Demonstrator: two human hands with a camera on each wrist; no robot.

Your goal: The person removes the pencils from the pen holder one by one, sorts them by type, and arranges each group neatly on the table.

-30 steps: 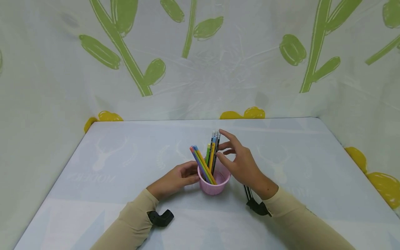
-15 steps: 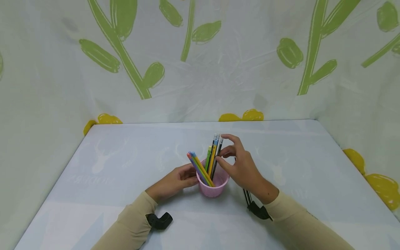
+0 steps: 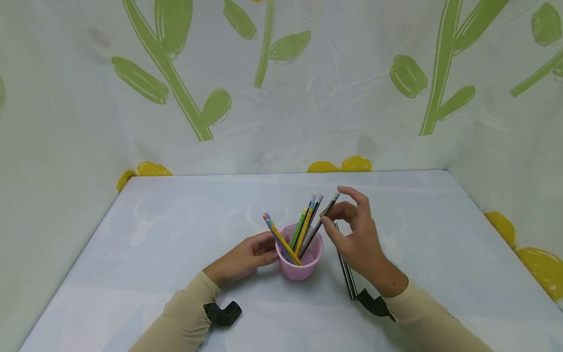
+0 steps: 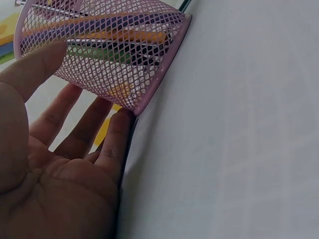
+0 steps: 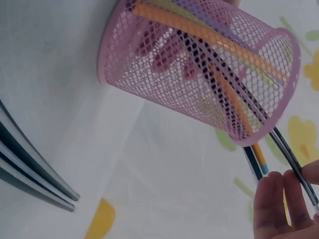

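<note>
A pink mesh pencil cup [image 3: 298,273] stands upright on the table. My left hand [image 3: 244,256] holds its left side, with several fingers behind the mesh and the thumb [image 4: 47,62] on the near side. My right hand [image 3: 364,244] pinches the upper part of a dark striped pencil [image 3: 317,231] between thumb and fingers. That pencil leans right, its lower end still inside the cup. Other pencils share the cup: a green one [image 3: 297,231], yellow and purple ones leaning left, and dark ones with eraser tips. In the right wrist view, the gripped pencil [image 5: 285,148] crosses the cup's rim.
Several black-and-silver striped pencils [image 3: 346,275] lie on the table right of the cup, beneath my right forearm. A black wrist mount [image 3: 223,314] sits on the left sleeve, another [image 3: 374,304] on the right. A wall sheet with green leaf prints [image 3: 290,46] rises behind the table.
My right hand has moved right, tilting one dark pencil away from the others. The remaining upright pencils lean further right. My left hand stays at the cup.
</note>
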